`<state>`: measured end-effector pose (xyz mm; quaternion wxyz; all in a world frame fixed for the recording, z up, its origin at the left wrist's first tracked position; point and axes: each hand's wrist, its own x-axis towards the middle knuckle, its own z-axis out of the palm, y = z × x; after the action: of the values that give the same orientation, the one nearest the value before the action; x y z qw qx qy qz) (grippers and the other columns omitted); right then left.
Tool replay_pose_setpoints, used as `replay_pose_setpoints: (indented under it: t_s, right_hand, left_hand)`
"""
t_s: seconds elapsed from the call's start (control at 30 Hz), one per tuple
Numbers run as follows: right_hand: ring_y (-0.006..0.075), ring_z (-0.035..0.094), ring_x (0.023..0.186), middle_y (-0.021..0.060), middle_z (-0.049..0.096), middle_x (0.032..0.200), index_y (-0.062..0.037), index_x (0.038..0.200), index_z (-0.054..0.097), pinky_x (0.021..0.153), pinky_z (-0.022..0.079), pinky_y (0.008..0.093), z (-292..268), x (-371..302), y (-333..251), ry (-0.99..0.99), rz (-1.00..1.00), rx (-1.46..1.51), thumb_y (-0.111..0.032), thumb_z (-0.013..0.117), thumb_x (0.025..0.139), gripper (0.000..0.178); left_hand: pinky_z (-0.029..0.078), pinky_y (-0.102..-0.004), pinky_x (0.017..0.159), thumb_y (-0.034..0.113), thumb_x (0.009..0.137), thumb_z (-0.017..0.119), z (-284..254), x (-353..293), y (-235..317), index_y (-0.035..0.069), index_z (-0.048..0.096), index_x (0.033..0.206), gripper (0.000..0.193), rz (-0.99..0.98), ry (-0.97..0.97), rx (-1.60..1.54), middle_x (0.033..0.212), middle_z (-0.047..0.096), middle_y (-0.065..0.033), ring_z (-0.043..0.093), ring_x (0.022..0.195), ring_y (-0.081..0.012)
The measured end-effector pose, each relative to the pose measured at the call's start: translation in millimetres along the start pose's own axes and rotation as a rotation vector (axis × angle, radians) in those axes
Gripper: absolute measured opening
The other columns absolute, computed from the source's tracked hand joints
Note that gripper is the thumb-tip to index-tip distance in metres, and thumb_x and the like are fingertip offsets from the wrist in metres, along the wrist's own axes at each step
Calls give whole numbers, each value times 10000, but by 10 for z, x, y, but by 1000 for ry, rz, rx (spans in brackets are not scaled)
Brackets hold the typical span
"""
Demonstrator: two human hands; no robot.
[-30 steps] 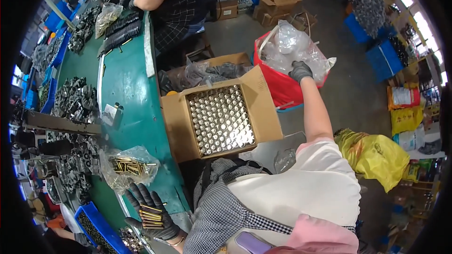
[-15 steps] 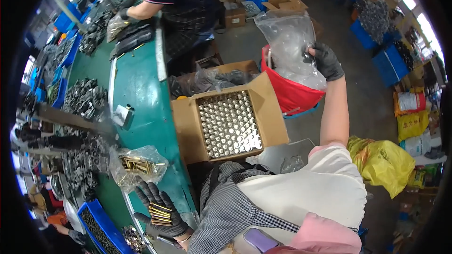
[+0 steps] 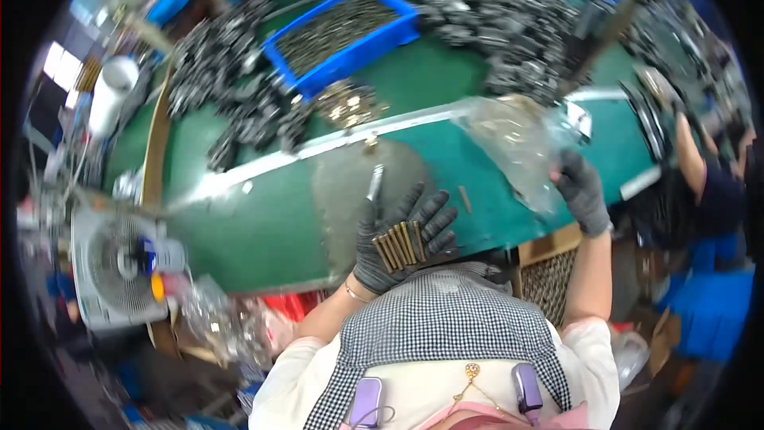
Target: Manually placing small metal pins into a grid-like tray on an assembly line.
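Both of the worker's hands are in dark grey gloves and held well apart over the green worktop. The left hand is palm up in front of the checked apron, fingers spread, with a short row of brass-coloured pins lying side by side across the palm. The right hand has its fingers bent at the near edge of a clear plastic bag; with this blur I can't tell whether they're closed on the film. Between that bag and the left hand, one thin brownish pin lies by itself, and a slim silvery stick shows just past the left thumb. Farther back, beyond a pale strip along the worktop, a small shiny pile of gold-toned bits sits beside a blue tray filled with small dark pieces. Heaps of black parts spread on either side of the tray. A grey electric fan stands off the worktop's left end, and over on the right a co-worker's arm reaches in.
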<state>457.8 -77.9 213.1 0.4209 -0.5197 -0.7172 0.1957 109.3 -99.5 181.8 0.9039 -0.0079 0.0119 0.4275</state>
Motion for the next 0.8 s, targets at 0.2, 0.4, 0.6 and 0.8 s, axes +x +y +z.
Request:
replay_pose_setpoints:
  t_s: [0.2, 0.4, 0.6, 0.8]
  right_hand:
    - [298, 572, 905, 119, 602, 967, -48, 961, 604, 797, 456, 378, 1926, 1624, -840, -378, -665, 132, -39, 686, 710, 264]
    - [281, 573, 915, 97, 595, 1001, -82, 987, 637, 773, 463, 366, 3452, 2170, -847, -605, -917, 220, -6, 646, 725, 273]
    - [226, 590, 836, 79, 619, 931, -72, 998, 640, 728, 476, 301, 3251, 1838, -1270, -478, -550, 90, 63, 591, 737, 299]
    - [250, 617, 794, 93, 633, 867, -33, 970, 629, 687, 497, 330, 2477, 885, -1751, -666, -529, 511, 55, 630, 718, 267]
  left_hand:
    - [191, -495, 1095, 653, 863, 329, -144, -727, 317, 132, 258, 1427, 772, 455, 115, 15, 1478, 226, -157, 208, 1362, -342]
    - [96, -491, 1115, 668, 862, 270, -165, -986, 554, 121, 214, 1441, 798, 673, 95, -36, 1493, 175, -159, 147, 1379, -332]
    - [86, -489, 1117, 651, 877, 246, -294, -1033, 626, 101, 189, 1446, 793, 687, -5, -107, 1498, 146, -172, 116, 1384, -346]
    - [105, -503, 1107, 637, 877, 277, -356, -820, 571, 139, 212, 1442, 756, 609, -82, -148, 1486, 189, -141, 161, 1373, -317]
